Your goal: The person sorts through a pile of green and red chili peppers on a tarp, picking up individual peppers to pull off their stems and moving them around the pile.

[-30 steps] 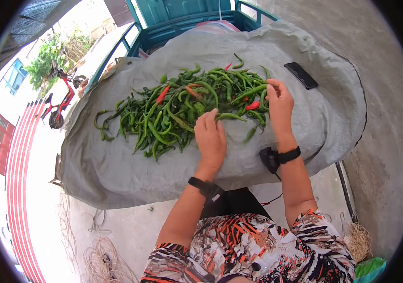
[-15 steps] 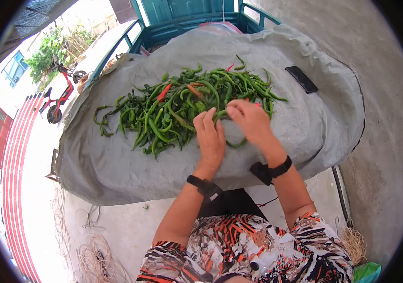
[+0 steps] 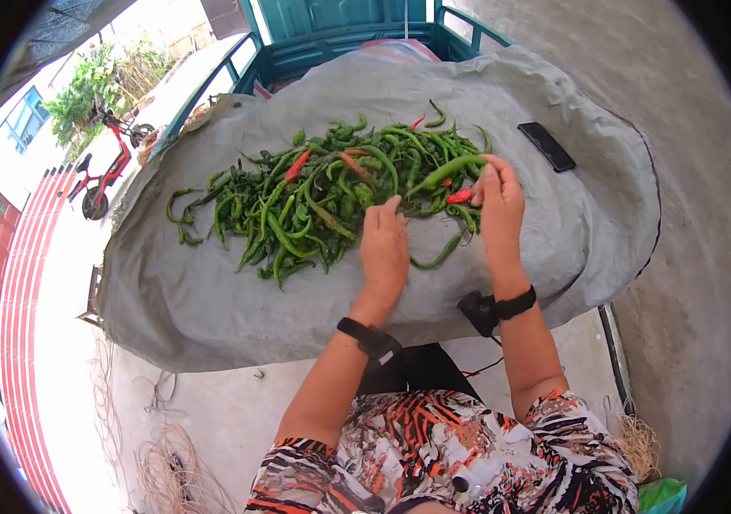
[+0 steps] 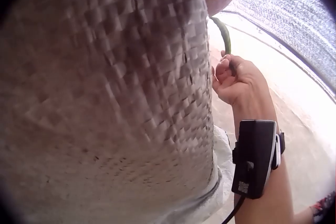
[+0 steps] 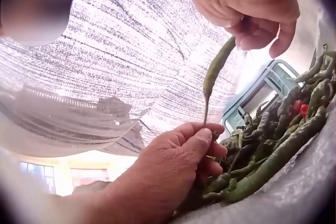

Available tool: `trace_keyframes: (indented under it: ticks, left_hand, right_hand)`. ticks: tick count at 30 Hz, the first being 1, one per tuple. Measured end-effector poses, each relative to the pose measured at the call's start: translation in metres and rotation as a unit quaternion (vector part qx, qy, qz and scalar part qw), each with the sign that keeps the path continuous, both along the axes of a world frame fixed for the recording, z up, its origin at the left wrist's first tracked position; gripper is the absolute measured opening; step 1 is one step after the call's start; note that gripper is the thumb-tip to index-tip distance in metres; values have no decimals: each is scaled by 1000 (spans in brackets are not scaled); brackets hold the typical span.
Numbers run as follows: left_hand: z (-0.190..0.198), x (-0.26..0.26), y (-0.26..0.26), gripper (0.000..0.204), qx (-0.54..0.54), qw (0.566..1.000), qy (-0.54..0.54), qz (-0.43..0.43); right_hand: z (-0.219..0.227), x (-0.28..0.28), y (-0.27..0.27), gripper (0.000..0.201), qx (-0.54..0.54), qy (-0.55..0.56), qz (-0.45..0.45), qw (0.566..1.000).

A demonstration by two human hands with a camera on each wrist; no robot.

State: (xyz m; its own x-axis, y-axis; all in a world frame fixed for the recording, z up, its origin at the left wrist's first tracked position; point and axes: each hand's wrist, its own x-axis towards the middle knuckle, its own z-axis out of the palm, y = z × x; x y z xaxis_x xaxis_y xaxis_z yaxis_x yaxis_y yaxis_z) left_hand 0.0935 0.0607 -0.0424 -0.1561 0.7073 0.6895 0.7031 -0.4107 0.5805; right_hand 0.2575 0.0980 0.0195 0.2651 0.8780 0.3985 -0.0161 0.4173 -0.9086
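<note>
A long green chili pepper (image 3: 458, 169) is stretched between both hands over the right part of a pile of peppers (image 3: 292, 223). My right hand (image 3: 501, 197) grips its thicker end with curled fingers. In the right wrist view, my left hand (image 5: 168, 163) pinches the thin stem between thumb and fingertips, while the right hand (image 5: 252, 11) holds the pepper's other end above. The pile is mostly green, with a few red peppers (image 3: 297, 166) in it. Another green pepper (image 3: 440, 254) lies in front of the pile, between the two wrists.
The pile rests on a grey woven sheet (image 3: 220, 321) draped over a teal cart bed (image 3: 344, 43). A black phone (image 3: 547, 146) lies on the sheet at the right. A red scooter (image 3: 107, 176) stands at the far left. Loose cord (image 3: 181, 467) is on the ground.
My right hand went left to the left hand, then back right, where it now holds a green pepper. The left hand stays nearly in place. A pepper now lies nearer the front edge.
</note>
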Motion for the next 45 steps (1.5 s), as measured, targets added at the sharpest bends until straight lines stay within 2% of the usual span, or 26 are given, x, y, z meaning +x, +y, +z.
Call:
trace_keyframes:
  ticks: [3,4,5,6,8,9,11,14,17,20,23,26,29,32,35,38,39,41,42,45]
  left_hand:
    - [4,2,0,32,68,997,-30,15]
    - [3,1,-1,32,82,996,-32,13]
    - [4,0,-1,32,97,995,-33,10]
    - [4,-2,-3,33,69,998,-6,4]
    - [4,-6,-7,35,14,999,48,-5]
    - [5,-5,-5,38,38,999,39,-3]
    - [5,-1,-2,46,84,996,21,1]
    - [-1,0,-3,50,48,998,-25,-17]
    - [-3,-1,-1,52,77,996,-19,-38]
    - [-1,-1,-5,49,7,998,-44,-43]
    - [2,0,-8,53,1,1000,8,-10]
    - [5,3,-9,41,-23,997,-54,-53]
    - [17,-5,-11,23,22,981,138,-132]
    - [17,-1,-8,20,-7,955,187,-231]
    - [10,0,-5,17,-22,955,208,-209]
    - [8,2,-5,13,12,969,186,-162]
    - [9,3,-7,13,22,977,175,-119]
    - [11,5,-11,13,46,987,152,-35]
    - [11,4,-11,13,56,989,138,-21]
    - [10,4,-8,12,74,993,89,12]
  right_hand:
    - [3,9,22,26,79,9,-56,995]
    - [-1,12,30,25,125,-109,-165,972]
    - [-9,14,41,25,168,-224,-268,922]
    - [-5,12,42,25,205,-333,-365,845]
    - [-9,4,26,25,132,-250,-149,948]
    - [-7,-5,11,26,90,-202,-36,975]
    - [2,-24,-18,22,12,-260,101,960]
    - [-11,-42,-34,20,-3,-184,177,967]
    - [-28,-46,-22,17,-14,-128,170,977]
    - [-28,-41,-13,14,-62,-43,245,966]
    - [-20,-31,-5,15,-84,-7,195,977]
    - [-7,-18,7,17,-65,77,148,984]
    - [14,-15,15,22,-43,212,77,973]
    - [17,-12,21,26,-73,246,31,966]
    - [-18,-15,24,23,-8,141,12,990]
    - [-40,-17,14,20,45,63,9,997]
    - [-40,-18,11,17,49,70,3,996]
    - [-45,-16,15,18,89,17,-23,996]
    - [-46,-15,17,19,109,-9,-38,993]
    - [-44,-13,19,23,182,-181,-67,964]
